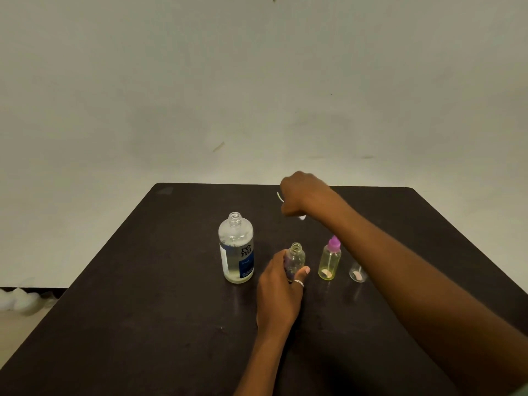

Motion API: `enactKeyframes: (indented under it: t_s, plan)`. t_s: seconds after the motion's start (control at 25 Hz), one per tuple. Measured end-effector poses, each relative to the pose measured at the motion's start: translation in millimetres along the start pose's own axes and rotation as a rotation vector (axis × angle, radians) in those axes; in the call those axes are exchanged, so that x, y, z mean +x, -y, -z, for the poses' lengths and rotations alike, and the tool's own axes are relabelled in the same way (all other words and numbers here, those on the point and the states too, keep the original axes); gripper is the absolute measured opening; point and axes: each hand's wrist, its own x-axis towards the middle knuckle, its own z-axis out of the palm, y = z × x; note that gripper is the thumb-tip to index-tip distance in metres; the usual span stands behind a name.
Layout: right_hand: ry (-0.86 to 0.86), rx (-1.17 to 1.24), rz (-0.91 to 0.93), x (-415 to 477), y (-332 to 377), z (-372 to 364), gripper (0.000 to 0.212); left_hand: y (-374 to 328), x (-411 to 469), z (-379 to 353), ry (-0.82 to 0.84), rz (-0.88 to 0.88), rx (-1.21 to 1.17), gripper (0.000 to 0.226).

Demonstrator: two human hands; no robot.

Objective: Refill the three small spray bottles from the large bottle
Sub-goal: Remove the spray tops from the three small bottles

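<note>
The large clear bottle (236, 248) with a blue label stands uncapped on the dark table (143, 310), left of centre. My left hand (281, 290) grips a small clear bottle (296, 257) with an open neck, just right of the large one. A small yellow bottle (330, 262) with a purple spray top stands further right. A third small clear bottle (357, 272) is mostly hidden behind my right forearm. My right hand (303, 197) is closed near the table's far edge, holding a small spray head whose thin white tube (279, 196) sticks out to the left.
A pale wall rises directly behind the table's far edge (228, 184). White crumpled material (20, 300) lies on the floor to the left of the table.
</note>
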Motion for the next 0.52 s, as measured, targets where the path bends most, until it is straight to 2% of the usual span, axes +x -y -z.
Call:
enactKeyframes:
  t_s: [0.28, 0.52]
  plan:
    - [0.220, 0.076, -0.087, 43.8, 6.8, -62.4, 0.009, -1.3, 0.1, 1.6, -0.001, -0.012, -0.001, 0.043]
    - [0.319, 0.134, -0.098, 50.9, 2.1, -85.6, 0.024, 1.2, 1.1, 0.4, -0.005, -0.032, -0.005, 0.042]
